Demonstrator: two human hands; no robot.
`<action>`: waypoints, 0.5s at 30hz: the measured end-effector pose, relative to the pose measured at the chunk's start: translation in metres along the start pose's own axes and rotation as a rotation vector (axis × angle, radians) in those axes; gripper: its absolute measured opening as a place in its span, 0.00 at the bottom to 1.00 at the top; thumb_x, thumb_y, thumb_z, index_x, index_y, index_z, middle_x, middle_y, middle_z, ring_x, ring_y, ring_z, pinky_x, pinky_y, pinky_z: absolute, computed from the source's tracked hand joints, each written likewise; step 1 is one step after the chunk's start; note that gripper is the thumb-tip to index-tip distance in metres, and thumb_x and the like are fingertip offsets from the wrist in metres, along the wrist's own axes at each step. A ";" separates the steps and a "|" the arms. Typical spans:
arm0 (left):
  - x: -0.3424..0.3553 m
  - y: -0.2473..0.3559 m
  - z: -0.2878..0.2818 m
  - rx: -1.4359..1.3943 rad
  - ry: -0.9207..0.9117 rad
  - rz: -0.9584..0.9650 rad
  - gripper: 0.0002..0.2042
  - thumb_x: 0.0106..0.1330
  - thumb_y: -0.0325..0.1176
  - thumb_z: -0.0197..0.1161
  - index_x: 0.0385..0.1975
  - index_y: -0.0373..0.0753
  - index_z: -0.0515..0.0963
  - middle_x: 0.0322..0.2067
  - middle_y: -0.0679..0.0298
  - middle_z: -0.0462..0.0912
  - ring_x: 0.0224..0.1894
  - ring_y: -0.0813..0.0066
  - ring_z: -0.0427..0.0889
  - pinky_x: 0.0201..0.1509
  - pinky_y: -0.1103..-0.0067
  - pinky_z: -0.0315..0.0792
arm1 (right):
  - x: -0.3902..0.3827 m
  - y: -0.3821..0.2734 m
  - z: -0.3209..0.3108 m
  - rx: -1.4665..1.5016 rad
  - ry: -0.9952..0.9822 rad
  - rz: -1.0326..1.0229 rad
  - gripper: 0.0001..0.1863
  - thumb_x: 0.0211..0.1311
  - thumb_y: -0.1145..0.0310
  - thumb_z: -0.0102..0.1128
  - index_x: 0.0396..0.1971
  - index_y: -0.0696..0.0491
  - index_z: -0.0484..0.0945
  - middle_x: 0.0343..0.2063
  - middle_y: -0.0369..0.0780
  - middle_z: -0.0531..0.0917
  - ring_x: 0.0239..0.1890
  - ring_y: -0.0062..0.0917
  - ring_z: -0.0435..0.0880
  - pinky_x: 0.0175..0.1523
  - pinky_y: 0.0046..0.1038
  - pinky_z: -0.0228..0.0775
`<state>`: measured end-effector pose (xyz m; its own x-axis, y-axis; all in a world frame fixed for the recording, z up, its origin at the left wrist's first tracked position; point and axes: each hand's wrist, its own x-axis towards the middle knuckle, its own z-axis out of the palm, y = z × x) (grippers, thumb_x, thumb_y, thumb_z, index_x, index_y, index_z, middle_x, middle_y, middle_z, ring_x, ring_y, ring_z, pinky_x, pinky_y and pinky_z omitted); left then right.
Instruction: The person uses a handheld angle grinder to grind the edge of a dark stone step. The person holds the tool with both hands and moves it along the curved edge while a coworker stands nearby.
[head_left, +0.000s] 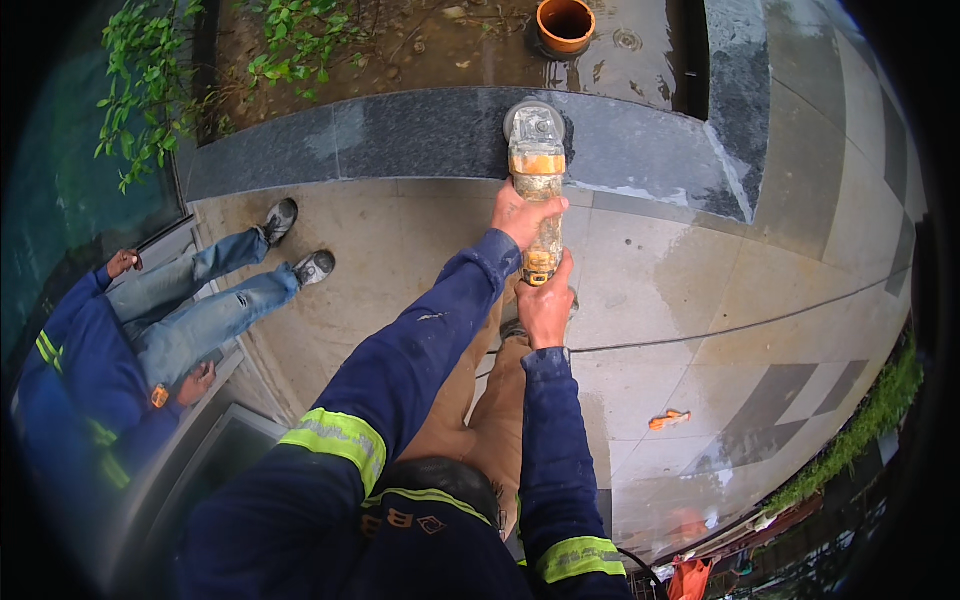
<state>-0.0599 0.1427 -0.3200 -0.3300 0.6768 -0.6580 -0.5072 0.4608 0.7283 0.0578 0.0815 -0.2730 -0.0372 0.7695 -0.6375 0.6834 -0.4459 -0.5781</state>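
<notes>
Both my hands are closed around a dusty yellow angle grinder (541, 195), held out in front of me. My left hand (525, 215) wraps its body just behind the yellow collar, thumb across the top. Farther back, my right hand (547, 305) grips the rear end of the tool. The grinder's head and round disc lie over the dark stone curb (420, 130); whether the disc touches the stone cannot be made out. Pale residue marks the curb's right part near the corner.
A planter of muddy water (640, 50) behind the curb holds an orange pipe (566, 25) and leafy branches (145, 90). A co-worker (110, 350) sits at the left. Across the paving runs a black cable (700, 338); an orange glove (670, 419) lies beyond it.
</notes>
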 end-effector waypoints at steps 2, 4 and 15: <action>0.000 0.001 -0.006 -0.005 0.005 0.010 0.23 0.57 0.26 0.75 0.53 0.35 0.75 0.42 0.64 0.82 0.41 0.76 0.82 0.46 0.75 0.78 | 0.001 -0.001 0.004 0.003 -0.012 -0.023 0.43 0.50 0.75 0.65 0.68 0.53 0.56 0.35 0.62 0.84 0.41 0.60 0.83 0.46 0.51 0.75; -0.006 0.000 -0.011 -0.030 0.006 0.014 0.23 0.57 0.26 0.75 0.53 0.35 0.75 0.42 0.64 0.82 0.41 0.75 0.82 0.46 0.75 0.78 | -0.004 0.005 0.008 -0.008 -0.009 -0.038 0.42 0.51 0.75 0.64 0.68 0.53 0.55 0.35 0.62 0.84 0.41 0.61 0.83 0.46 0.51 0.75; -0.018 0.000 -0.003 0.119 0.156 0.055 0.33 0.51 0.34 0.82 0.52 0.31 0.69 0.45 0.57 0.82 0.44 0.71 0.83 0.50 0.74 0.79 | -0.013 0.003 0.013 -0.010 0.030 -0.046 0.41 0.51 0.76 0.64 0.67 0.52 0.57 0.33 0.61 0.84 0.38 0.61 0.82 0.43 0.54 0.73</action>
<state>-0.0565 0.1295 -0.3087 -0.4787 0.6098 -0.6317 -0.3904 0.4966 0.7752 0.0506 0.0646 -0.2731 -0.0474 0.8024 -0.5948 0.6887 -0.4051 -0.6013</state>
